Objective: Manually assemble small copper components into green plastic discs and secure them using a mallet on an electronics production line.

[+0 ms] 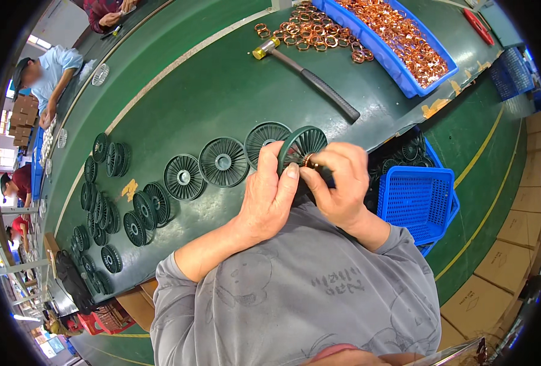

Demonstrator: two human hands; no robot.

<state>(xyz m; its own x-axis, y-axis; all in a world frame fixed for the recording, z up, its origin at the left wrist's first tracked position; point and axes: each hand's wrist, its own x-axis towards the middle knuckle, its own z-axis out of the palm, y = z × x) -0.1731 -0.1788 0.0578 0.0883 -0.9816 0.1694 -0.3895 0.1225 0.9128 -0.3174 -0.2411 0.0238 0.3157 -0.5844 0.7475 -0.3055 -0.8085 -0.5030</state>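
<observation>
Where the table (221, 97) ends, fingers (270, 154) hold a wheel (302, 143).

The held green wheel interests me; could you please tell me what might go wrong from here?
The copper ring at the right hand is small and might slip away. The green wheel, tilted in the left hand, could knock the flat wheel close beside it. The hammer lies just beyond the hands and might get nudged.

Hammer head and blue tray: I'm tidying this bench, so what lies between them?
Loose copper-coloured rings lie there on the green bench, as the head view shows.
</observation>
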